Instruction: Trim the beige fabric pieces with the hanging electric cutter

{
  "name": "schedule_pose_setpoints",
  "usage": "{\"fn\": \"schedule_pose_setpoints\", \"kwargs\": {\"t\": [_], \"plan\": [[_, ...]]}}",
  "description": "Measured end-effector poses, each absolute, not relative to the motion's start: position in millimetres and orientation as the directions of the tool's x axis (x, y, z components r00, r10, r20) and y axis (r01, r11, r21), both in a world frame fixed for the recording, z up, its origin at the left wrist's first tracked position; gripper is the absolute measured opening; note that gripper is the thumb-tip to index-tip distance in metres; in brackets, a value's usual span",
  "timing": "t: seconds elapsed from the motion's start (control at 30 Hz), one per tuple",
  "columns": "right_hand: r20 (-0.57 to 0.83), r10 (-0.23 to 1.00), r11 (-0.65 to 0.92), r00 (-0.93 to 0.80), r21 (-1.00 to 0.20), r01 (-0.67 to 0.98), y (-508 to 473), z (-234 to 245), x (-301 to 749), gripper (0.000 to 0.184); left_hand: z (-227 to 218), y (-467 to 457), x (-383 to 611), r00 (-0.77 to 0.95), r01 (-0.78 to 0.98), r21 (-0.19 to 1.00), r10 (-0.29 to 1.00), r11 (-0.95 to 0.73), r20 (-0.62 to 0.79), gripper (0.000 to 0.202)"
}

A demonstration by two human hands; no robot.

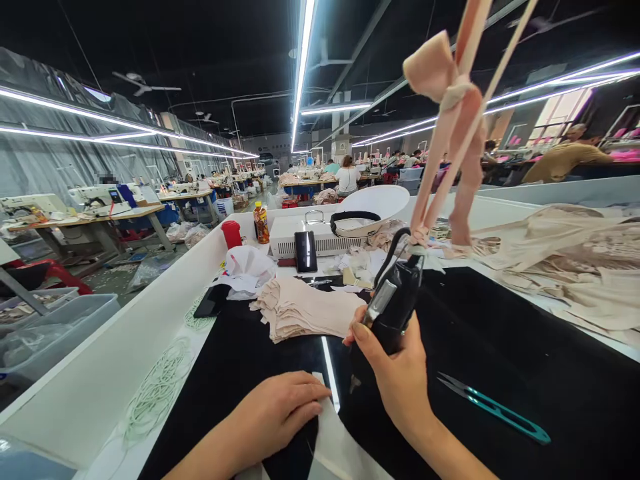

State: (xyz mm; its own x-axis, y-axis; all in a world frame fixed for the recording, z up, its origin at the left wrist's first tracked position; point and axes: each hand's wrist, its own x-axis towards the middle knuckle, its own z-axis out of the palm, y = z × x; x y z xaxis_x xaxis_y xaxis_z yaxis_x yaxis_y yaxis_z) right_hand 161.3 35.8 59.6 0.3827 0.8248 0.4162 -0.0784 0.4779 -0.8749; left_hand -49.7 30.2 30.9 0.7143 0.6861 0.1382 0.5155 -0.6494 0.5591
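My right hand (400, 373) grips a black hand-held tool (393, 303) with a metal lever, its tip pointing down at the black work surface (500, 347). The tool hangs from pink fabric straps (457, 127) knotted above it. My left hand (277, 413) lies flat, pressing a piece of black fabric (235, 373) next to a pale fabric piece (335, 440) at the near edge. A stack of beige fabric pieces (300, 313) sits just beyond both hands.
Green thread snips (493, 407) lie right of my right hand. A white machine box (320, 237), a black phone (305, 251), a red cup (231, 233) and a bottle (261, 222) stand behind. Beige garments (565, 260) pile at right. White cord (160, 387) coils at left. Other workers sit at distant sewing tables.
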Motion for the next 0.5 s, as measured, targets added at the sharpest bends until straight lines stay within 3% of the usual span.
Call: {"fn": "schedule_pose_setpoints", "kwargs": {"t": [0.13,0.23,0.33,0.4,0.43,0.5], "plan": [[0.441,0.852,0.459,0.283,-0.888,0.003,38,60,182,0.037,15,39,-45,0.637,0.582,0.499,0.741,-0.642,0.212,0.028],[0.464,0.844,0.445,0.270,-0.886,0.132,42,57,201,0.046,5,46,-42,0.683,0.630,0.300,0.695,-0.716,0.225,0.031],[0.607,0.642,0.569,0.468,-0.787,0.239,39,51,221,0.054,-1,50,-37,0.724,0.651,0.064,0.644,-0.757,0.247,0.025],[0.703,0.448,0.696,0.551,-0.662,0.279,30,44,231,0.041,-2,50,-34,0.727,0.652,0.004,0.627,-0.758,0.281,0.017],[0.743,0.412,0.738,0.528,-0.612,0.285,25,40,234,0.031,-2,50,-33,0.728,0.648,-0.002,0.618,-0.762,0.296,0.015],[0.790,0.510,0.759,0.340,-0.599,0.256,17,30,235,0.011,4,47,-28,0.732,0.635,-0.005,0.601,-0.772,0.321,0.018]]}}
